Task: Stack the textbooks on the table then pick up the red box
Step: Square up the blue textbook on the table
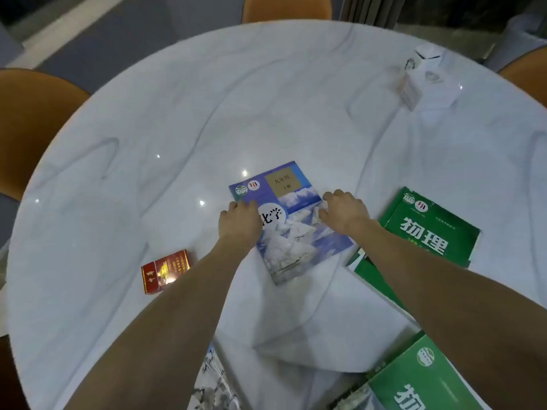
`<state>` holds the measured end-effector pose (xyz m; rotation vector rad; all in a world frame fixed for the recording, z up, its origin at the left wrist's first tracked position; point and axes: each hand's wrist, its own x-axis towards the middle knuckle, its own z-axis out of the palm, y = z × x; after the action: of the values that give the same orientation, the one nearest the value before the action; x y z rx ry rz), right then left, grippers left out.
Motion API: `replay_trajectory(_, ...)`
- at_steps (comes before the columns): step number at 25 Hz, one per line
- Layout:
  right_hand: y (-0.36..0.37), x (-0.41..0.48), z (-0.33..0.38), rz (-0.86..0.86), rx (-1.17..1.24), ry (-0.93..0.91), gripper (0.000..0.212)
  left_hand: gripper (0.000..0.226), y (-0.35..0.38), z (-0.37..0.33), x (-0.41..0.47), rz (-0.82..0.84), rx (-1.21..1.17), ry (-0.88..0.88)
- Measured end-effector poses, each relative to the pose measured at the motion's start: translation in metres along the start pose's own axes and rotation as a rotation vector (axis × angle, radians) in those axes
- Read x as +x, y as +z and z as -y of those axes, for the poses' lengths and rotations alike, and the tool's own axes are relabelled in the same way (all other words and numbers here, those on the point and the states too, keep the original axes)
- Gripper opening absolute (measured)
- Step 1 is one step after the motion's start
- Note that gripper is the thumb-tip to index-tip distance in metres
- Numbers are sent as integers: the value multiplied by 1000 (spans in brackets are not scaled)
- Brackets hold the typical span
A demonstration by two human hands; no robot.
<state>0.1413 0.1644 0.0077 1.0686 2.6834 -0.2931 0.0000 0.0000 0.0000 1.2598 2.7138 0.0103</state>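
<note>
Currently, the left hand [239, 223] and right hand [343, 213] rest palm-down with fingers curled on opposite side edges of the blue textbook [291, 223], which lies flat on the white table [207, 119]. Whether either hand grips it cannot be determined. Well left of the left forearm lies the red box [164, 271]; green textbooks [429, 229] lie right of the right forearm.

At frame centre both hands rest on a blue textbook [291, 220] lying on the white marble desk [177, 113]: left hand [239, 224] on its left edge, right hand [344, 213] on its right. A red box [165, 270] lies lower left; green textbooks [429, 229] lie right.
</note>
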Motion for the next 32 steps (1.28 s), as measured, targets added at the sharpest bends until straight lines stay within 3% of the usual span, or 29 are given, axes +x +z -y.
replay_trajectory(10, 19, 28, 6, 27, 357, 233, 35, 35, 17, -15, 13, -47, -609, -477)
replay_trajectory(13, 20, 30, 1, 44, 446, 326, 33, 31, 18, -11, 19, -35, -675, -561)
replay_trajectory(21, 30, 6, -9, 44, 517, 434, 34, 21, 18, -13, 26, -34, -586, -393)
replay_trajectory(32, 36, -4, -13, 64, 546, 477, 35, 30, 20, -20, 30, -18, -483, -275)
